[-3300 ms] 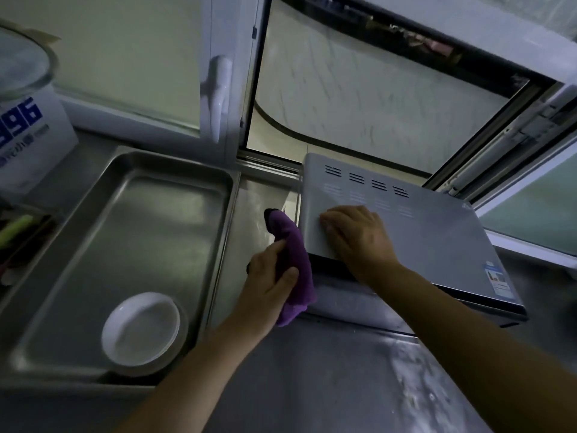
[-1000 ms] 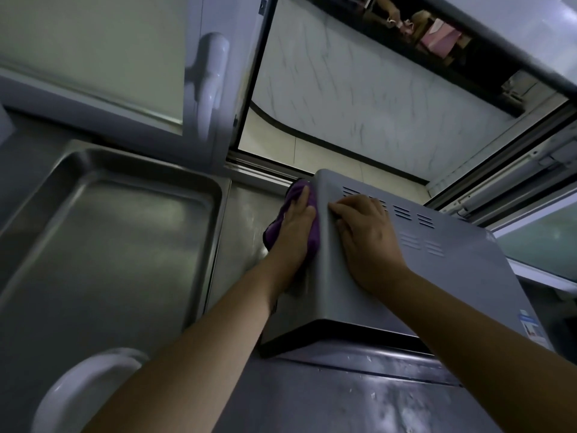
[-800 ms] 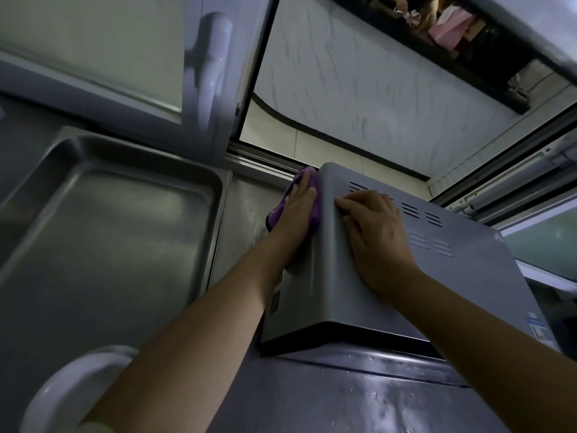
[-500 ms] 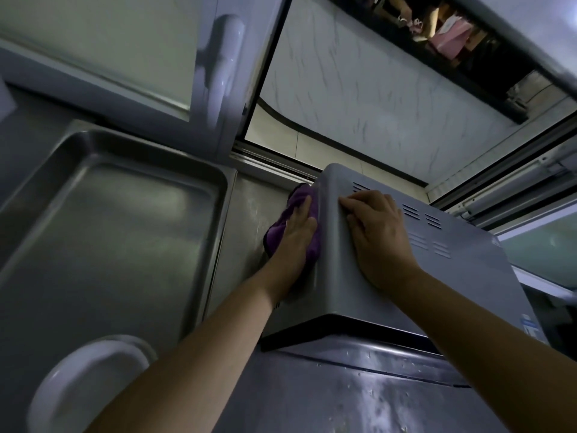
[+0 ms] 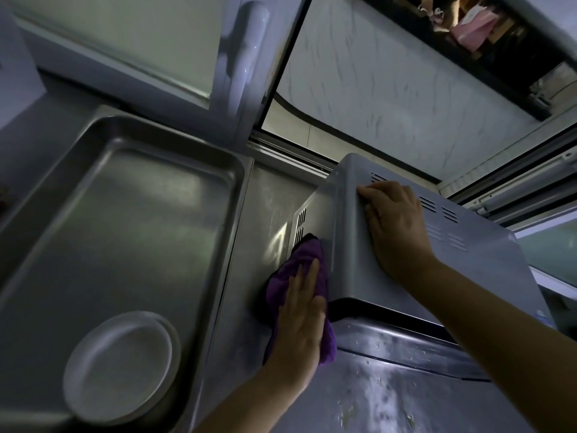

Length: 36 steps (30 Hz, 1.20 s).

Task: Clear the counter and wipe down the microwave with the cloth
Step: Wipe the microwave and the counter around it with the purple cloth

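The silver microwave [image 5: 349, 232] stands on the steel counter [image 5: 406, 398] under an open window. Flat against its left side wall lies a purple cloth [image 5: 282, 284], pressed there by my left hand [image 5: 301, 317] with straight fingers, close to the front lower corner. My right hand [image 5: 396, 229] rests palm down on the microwave's top, near the vent slots, fingers spread toward the left edge.
A large steel tray [image 5: 150, 201] sits left of the microwave, with a white bowl [image 5: 120, 367] in its near corner. A white window frame with a handle [image 5: 246, 54] rises behind. Crumbs and smears mark the counter at the lower right.
My left hand has slid the cloth down and toward me along the microwave's left side, from the back upper edge to the front lower part. My right hand stays on top.
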Motion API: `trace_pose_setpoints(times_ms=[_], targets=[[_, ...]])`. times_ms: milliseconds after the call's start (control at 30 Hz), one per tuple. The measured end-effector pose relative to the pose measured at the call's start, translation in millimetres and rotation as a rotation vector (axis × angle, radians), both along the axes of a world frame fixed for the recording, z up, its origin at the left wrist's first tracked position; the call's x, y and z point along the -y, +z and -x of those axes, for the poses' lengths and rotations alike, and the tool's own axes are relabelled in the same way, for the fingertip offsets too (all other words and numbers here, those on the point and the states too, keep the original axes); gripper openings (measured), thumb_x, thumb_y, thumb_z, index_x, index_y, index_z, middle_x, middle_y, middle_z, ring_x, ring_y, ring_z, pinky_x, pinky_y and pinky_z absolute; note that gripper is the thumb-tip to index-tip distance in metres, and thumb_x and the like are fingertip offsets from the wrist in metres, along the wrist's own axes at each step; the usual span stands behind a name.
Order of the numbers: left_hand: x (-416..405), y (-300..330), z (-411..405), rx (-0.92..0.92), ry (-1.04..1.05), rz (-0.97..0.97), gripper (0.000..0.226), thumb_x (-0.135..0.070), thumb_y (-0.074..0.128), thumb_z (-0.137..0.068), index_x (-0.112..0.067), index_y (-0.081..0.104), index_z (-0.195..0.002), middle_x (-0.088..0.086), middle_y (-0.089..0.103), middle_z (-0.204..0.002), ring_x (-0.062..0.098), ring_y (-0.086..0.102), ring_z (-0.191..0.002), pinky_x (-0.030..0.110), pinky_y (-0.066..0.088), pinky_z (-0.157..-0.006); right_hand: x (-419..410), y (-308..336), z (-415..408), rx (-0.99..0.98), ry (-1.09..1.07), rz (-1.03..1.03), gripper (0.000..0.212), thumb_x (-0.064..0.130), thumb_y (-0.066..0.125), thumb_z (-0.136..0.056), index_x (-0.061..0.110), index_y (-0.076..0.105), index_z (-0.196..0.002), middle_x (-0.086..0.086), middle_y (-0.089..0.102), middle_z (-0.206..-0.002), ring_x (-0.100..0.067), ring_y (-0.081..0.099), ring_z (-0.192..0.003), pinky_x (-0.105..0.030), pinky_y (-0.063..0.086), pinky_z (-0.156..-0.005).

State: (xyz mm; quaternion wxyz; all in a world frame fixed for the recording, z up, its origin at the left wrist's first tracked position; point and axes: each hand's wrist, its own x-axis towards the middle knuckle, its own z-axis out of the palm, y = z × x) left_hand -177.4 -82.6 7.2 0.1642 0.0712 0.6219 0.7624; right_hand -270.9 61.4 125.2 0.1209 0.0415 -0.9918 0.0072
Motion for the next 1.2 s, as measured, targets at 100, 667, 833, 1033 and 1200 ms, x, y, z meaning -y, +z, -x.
trace_pose_setpoints(times_ms=[100, 667, 833, 1033, 1200], targets=[[-2.1, 1.4, 17.7, 0.076, -0.013, -0.068, 0.041, -0.051, 0.029, -0.085, -0.055, 0.021, -0.125, -0.028, 0.016, -0.147, -0.008, 0.008, -0.138, 0.032, 0.004, -0.118, -0.8, -0.6, 0.7, -0.002, 0.002, 0.01, 0.037, 0.025, 0.038, -0.094, 0.011, 0.057, -0.122, -0.009, 0.054, -0.117, -0.024, 0.043, -0.109, -0.033, 0.029, -0.093], [-30.1, -38.3, 123.1, 0.209, -0.021, -0.107, 0.054, -0.05, 0.036, -0.088, -0.047, 0.019, -0.139, -0.006, 0.016, -0.155, 0.013, 0.016, -0.141, 0.042, 0.014, -0.117, -4.6, -4.3, 6.1, -0.02, 0.025, 0.098, 0.037, 0.025, 0.04, -0.093, 0.011, 0.059, -0.121, -0.009, 0.054, -0.114, -0.023, 0.044, -0.108, -0.03, 0.035, -0.091], [-17.3, -36.7, 90.4, 0.201, -0.014, -0.089, 0.046, -0.023, 0.031, -0.101, -0.029, 0.017, -0.145, -0.008, 0.015, -0.154, 0.006, 0.01, -0.142, 0.033, 0.007, -0.118, -3.4, -2.8, 5.3, -0.028, 0.021, 0.102, 0.036, 0.024, 0.041, -0.093, 0.011, 0.06, -0.12, -0.01, 0.055, -0.114, -0.025, 0.045, -0.108, -0.036, 0.036, -0.092], [-2.0, -34.6, 20.2, 0.28, 0.083, -0.204, 0.037, -0.021, 0.036, -0.099, -0.052, 0.032, -0.119, -0.019, 0.021, -0.148, -0.002, 0.017, -0.138, 0.019, 0.011, -0.112, 6.2, 5.8, -1.2, -0.001, 0.02, -0.023, 0.044, 0.031, 0.034, -0.092, 0.006, 0.061, -0.117, -0.015, 0.059, -0.112, -0.033, 0.05, -0.104, -0.042, 0.039, -0.089], [0.1, -6.2, -6.6, 0.172, 0.226, -0.062, 0.032, -0.032, 0.039, -0.091, -0.05, 0.034, -0.117, -0.019, 0.029, -0.142, 0.004, 0.027, -0.136, 0.02, 0.02, -0.111, 8.2, 14.1, 6.4, 0.052, 0.047, -0.195, 0.027, 0.022, 0.052, -0.091, 0.008, 0.062, -0.112, -0.014, 0.06, -0.112, -0.031, 0.053, -0.104, -0.042, 0.039, -0.088]])
